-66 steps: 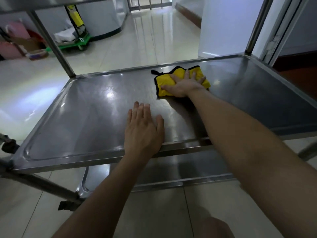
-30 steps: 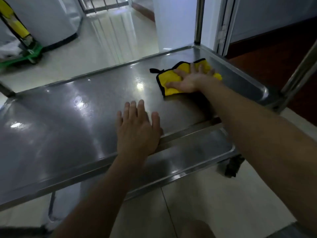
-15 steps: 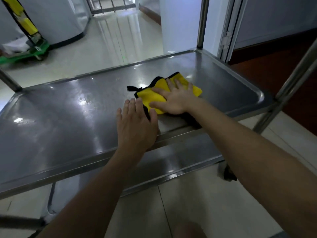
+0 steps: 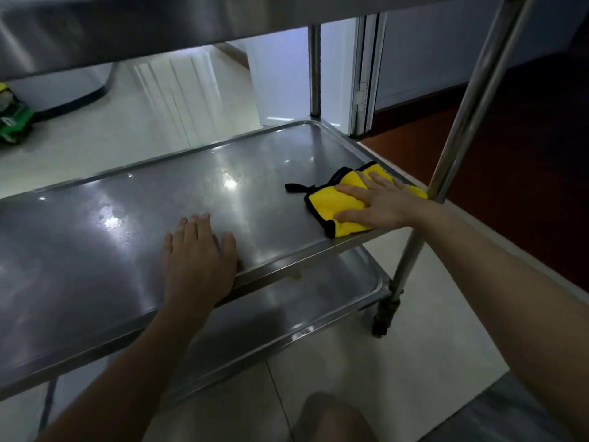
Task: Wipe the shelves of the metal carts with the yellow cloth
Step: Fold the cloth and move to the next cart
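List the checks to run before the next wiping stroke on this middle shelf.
1. Right hand flat on the yellow cloth: ok.
2. Cloth within the middle shelf rim: cannot tell; its near corner reaches the front rim.
3. Left hand flat on the shelf, apart from the cloth: ok.
4. Cloth clear of the upright post: cannot tell; its end runs behind the post.
5. Lower shelf wiped: cannot tell.

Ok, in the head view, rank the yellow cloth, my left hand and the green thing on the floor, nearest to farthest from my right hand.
1. yellow cloth, pressed under the right hand, at the right end of the shelf.
2. left hand, flat near the shelf's front edge.
3. green thing, far left on the floor.
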The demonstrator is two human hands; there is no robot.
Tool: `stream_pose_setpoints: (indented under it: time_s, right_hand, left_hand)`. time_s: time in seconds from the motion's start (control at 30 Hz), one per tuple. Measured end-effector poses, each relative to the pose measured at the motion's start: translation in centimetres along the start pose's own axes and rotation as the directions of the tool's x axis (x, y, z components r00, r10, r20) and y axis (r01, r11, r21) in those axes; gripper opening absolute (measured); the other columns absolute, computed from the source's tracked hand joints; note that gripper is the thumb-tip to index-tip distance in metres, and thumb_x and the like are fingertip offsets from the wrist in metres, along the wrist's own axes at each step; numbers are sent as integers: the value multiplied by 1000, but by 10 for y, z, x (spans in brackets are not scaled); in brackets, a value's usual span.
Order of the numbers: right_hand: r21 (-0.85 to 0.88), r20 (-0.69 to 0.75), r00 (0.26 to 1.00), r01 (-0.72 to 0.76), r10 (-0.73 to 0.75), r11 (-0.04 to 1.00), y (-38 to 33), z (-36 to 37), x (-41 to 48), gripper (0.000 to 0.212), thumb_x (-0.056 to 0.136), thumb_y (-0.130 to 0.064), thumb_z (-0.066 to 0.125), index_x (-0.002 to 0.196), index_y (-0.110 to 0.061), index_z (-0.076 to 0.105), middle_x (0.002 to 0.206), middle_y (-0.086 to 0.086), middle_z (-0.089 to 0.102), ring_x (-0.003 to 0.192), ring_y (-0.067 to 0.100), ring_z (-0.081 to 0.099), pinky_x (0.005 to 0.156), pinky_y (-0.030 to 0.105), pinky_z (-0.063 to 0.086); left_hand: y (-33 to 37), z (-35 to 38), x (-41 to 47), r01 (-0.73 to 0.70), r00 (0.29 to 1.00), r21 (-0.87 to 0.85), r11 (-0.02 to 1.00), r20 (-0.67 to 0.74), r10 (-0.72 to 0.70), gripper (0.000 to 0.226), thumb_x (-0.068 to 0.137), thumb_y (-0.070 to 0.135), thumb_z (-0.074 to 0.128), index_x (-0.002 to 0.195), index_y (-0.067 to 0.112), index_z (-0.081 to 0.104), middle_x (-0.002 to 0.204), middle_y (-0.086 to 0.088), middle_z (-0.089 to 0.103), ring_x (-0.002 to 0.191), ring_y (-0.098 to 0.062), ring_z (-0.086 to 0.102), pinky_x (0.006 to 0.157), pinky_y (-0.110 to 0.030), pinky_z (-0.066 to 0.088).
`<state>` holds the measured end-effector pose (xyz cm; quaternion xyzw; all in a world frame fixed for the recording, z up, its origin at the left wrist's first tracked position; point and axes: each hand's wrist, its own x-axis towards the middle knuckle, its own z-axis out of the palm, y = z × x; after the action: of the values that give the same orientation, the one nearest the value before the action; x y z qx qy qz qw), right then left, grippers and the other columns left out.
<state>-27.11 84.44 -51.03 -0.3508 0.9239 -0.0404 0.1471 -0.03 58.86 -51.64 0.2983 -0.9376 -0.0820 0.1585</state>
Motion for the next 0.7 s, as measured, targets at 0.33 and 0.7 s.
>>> stream_pose_setpoints:
  time_s: [0.33, 0.7]
  right_hand:
    - [-12, -125, 991, -50, 48, 999, -80, -22, 156, 117, 53, -117, 8, 159, -66, 5, 179, -2, -11, 164, 34, -9, 120, 75, -10]
    - [-47, -78, 995, 64, -68, 997, -167, 8, 93, 95, 79, -102, 16, 163, -59, -1, 178, 3, -13, 164, 35, -14, 122, 74, -11]
  left_hand:
    - [-30, -2, 15, 6, 1000, -4, 1000, -5, -6, 65, 112, 47, 30, 160, 5, 41, 164, -20, 46, 156, -35, 37, 130, -56, 25]
    - [-90, -24, 14, 143, 990, 70, 987, 0, -144, 68, 105, 47, 28, 154, 3, 46, 159, -23, 49, 149, -39, 44, 126, -59, 32]
